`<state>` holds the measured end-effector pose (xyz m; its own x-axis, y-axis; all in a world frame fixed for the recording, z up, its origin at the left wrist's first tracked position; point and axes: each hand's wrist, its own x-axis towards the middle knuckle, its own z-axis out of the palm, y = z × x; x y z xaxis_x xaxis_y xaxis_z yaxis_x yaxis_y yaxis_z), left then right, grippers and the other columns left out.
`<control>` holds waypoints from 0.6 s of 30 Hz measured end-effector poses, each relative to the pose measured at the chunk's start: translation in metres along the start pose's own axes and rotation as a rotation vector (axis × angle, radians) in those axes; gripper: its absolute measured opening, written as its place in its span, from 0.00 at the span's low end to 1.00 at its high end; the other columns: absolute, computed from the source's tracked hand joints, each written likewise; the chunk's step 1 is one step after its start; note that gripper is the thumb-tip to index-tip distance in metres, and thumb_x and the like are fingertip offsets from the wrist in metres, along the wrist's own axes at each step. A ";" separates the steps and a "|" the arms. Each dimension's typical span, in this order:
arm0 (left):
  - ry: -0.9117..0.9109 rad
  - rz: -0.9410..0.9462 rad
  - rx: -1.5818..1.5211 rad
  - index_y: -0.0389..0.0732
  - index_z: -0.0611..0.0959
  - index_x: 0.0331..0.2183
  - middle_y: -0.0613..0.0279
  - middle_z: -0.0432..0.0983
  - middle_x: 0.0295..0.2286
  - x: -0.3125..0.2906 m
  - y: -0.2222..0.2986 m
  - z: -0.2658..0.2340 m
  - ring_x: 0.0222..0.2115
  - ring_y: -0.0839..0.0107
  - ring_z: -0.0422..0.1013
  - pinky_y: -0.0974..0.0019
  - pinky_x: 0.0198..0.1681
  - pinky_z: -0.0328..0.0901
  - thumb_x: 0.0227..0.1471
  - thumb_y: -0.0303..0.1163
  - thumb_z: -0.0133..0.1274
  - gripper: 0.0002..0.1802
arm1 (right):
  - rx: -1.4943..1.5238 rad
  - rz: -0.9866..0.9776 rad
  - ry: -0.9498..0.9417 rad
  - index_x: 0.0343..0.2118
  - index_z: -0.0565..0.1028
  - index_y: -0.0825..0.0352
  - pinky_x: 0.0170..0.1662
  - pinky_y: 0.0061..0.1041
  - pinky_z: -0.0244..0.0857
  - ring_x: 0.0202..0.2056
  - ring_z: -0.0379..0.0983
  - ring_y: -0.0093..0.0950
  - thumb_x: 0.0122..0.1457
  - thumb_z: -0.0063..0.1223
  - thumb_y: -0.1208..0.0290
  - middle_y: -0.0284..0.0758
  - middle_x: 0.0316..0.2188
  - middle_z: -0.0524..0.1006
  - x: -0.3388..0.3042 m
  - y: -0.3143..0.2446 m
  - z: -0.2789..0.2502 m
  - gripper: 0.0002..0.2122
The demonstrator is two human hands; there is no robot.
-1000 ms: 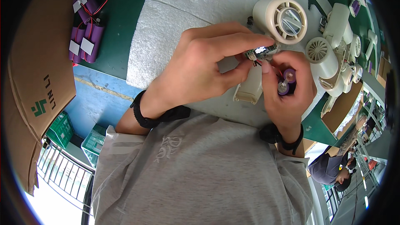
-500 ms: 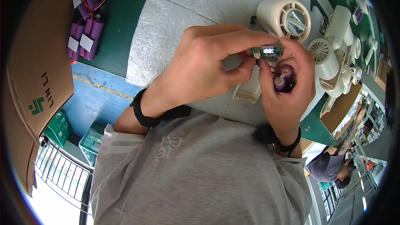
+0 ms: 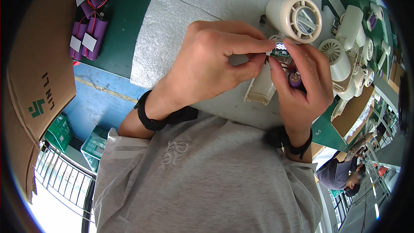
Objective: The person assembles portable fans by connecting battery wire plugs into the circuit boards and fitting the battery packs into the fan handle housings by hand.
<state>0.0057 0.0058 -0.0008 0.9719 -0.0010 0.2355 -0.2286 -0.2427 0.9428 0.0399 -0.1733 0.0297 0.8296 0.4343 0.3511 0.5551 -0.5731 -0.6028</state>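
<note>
A small green circuit board (image 3: 280, 50) with a lit white digit display is held between my two hands above the foam. My left hand (image 3: 224, 56) is closed, its thumb and index fingertip pinching the board's left end by a small white connector. My right hand (image 3: 304, 75) pinches the other end. A purple battery pack (image 3: 296, 80) sits partly hidden within the right palm, its wires running toward the board. Beneath the hands lies an open cream plastic housing (image 3: 261, 88). Just beyond them rests a round cream fan head (image 3: 293, 17).
White foam sheets (image 3: 172, 30) cover the green table (image 3: 125, 8). Purple battery packs (image 3: 92, 34) with wires lie at the left, beside a large cardboard box (image 3: 39, 60). Several cream fan parts (image 3: 336, 60) crowd the right. Another person (image 3: 338, 174) is at the far right.
The board has moved slightly right and up, and less of it shows. My right hand has shifted right and turned, covering more of the battery pack and uncovering more of the housing.
</note>
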 end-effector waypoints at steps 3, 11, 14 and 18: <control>0.014 0.024 0.027 0.39 0.86 0.36 0.58 0.81 0.31 0.000 0.002 0.001 0.28 0.71 0.78 0.74 0.29 0.71 0.38 0.16 0.60 0.17 | 0.009 -0.044 0.009 0.39 0.82 0.63 0.25 0.17 0.68 0.27 0.74 0.20 0.39 0.70 0.81 0.34 0.36 0.75 0.001 0.004 0.001 0.20; 0.008 0.053 0.034 0.38 0.86 0.34 0.58 0.81 0.29 0.001 0.003 0.003 0.27 0.71 0.78 0.74 0.29 0.71 0.38 0.16 0.60 0.16 | 0.043 -0.008 0.041 0.36 0.82 0.64 0.23 0.15 0.64 0.26 0.73 0.19 0.39 0.69 0.82 0.33 0.30 0.76 0.001 0.004 0.000 0.17; -0.011 0.021 0.019 0.38 0.85 0.35 0.58 0.80 0.33 -0.001 0.005 0.007 0.28 0.72 0.77 0.74 0.30 0.71 0.38 0.15 0.59 0.17 | 0.090 0.014 0.036 0.36 0.82 0.64 0.23 0.16 0.63 0.25 0.72 0.18 0.41 0.68 0.82 0.33 0.29 0.77 0.003 0.007 -0.003 0.16; -0.055 -0.074 -0.063 0.38 0.82 0.38 0.58 0.78 0.37 0.001 0.010 0.009 0.29 0.72 0.76 0.74 0.31 0.71 0.37 0.16 0.61 0.21 | 0.135 0.085 0.015 0.35 0.81 0.66 0.24 0.17 0.62 0.24 0.71 0.19 0.43 0.66 0.82 0.34 0.29 0.77 0.003 0.005 -0.008 0.13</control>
<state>0.0049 -0.0055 0.0066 0.9875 -0.0385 0.1528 -0.1573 -0.1831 0.9704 0.0458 -0.1801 0.0332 0.8748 0.3768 0.3047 0.4703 -0.5085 -0.7213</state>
